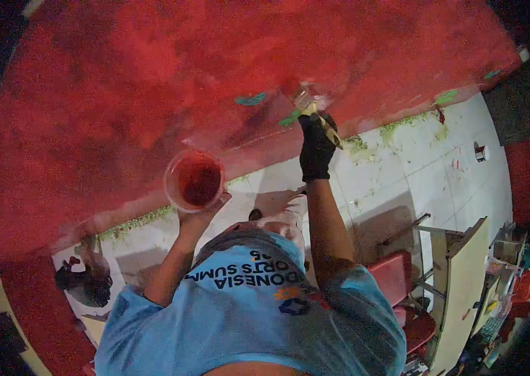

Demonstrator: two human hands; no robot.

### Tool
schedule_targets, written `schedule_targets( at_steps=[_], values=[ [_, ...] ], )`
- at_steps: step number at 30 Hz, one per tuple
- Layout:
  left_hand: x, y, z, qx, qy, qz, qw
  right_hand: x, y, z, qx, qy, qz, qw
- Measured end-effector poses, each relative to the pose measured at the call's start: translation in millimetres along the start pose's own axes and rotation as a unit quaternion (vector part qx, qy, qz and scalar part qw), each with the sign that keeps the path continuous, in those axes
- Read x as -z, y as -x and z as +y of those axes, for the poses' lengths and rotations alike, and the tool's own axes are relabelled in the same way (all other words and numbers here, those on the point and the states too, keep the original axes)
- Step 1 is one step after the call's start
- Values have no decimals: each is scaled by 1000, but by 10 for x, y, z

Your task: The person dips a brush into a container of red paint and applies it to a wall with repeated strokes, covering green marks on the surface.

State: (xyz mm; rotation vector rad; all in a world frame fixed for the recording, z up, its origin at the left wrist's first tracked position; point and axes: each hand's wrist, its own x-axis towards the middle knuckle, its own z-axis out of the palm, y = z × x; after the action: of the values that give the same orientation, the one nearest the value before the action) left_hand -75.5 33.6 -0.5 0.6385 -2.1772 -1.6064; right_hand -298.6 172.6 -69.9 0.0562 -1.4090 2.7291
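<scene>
My left hand (202,216) is bare and holds a clear tub (171,188) from below and the side; dark red paint (199,180) lies inside it. My right hand (319,150) wears a black glove and is closed on the handle of a paintbrush (310,108). The brush's bristle end is at the lower part of the red wall (152,75), between two green marks. One green mark (250,99) is left of the brush, another (290,118) just below it.
White floor tiles (371,172) with green stains run along the wall's foot. At the lower right are a red chair (391,279), a pale tabletop (462,301) and assorted clutter. A dark object (83,285) lies on the floor at the lower left.
</scene>
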Motion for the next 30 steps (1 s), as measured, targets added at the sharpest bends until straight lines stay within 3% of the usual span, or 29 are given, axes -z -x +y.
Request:
schedule_targets(
  at_steps=[1, 3, 5, 6, 7, 9, 10, 12, 14, 15, 17, 19, 21, 22, 24, 25, 27, 28, 30],
  values=[
    [15, 0, 5, -1, -4, -1, 1000, -2, -43, 50, 15, 52, 15, 998],
    [28, 4, 57, 2, 46, 6, 999, 123, -181, 209, 30, -6, 13, 999],
    [-14, -10, 174, -2, 65, 16, 998, 183, -273, 194, 147, 197, 37, 969],
    [-23, -15, 229, -6, 89, 27, 996, 180, -241, 229, 108, 41, 127, 985],
    [-15, -21, 279, -7, 86, 26, 996, 272, -250, 297, 107, 38, 129, 985],
    [0, -30, 338, -35, 64, 5, 997, 523, -307, 490, 183, 224, 145, 946],
    [10, -30, 318, -35, 61, 1, 998, 447, -264, 478, 147, 187, 121, 964],
    [20, -35, 246, -30, -39, 2, 999, 29, -20, 395, 186, 237, 95, 949],
    [-16, -64, 209, -17, -11, -3, 1000, -235, 210, 422, 150, 167, 71, 972],
    [-30, -92, 195, -6, 19, 1, 1000, -289, 280, 367, 84, 226, 24, 970],
    [-46, -128, 169, -14, 20, -13, 1000, -411, 398, 181, 55, 132, 36, 989],
    [-34, -124, 124, -20, 22, -23, 999, -311, 317, 229, 77, 157, 62, 983],
    [3, -76, 79, -42, -110, 24, 993, -194, 174, 315, 99, 184, 85, 974],
    [-3, -74, 133, -41, -112, 22, 993, -157, 47, 381, 78, 113, 100, 986],
    [-28, -100, 282, 72, -32, -23, 997, -15, -132, 496, 88, 30, 117, 989],
    [-9, -118, 254, 71, -33, -23, 997, 51, -160, 492, 89, 29, 117, 989],
    [100, -126, 93, 148, 216, 10, 965, 145, -161, 508, 84, 26, 173, 981],
    [154, -133, 6, 183, 336, 26, 924, 114, -153, 479, 91, 92, 205, 970],
    [210, -132, -104, 244, 557, 55, 792, 12, -123, 455, 107, 58, 176, 977]
  ],
)
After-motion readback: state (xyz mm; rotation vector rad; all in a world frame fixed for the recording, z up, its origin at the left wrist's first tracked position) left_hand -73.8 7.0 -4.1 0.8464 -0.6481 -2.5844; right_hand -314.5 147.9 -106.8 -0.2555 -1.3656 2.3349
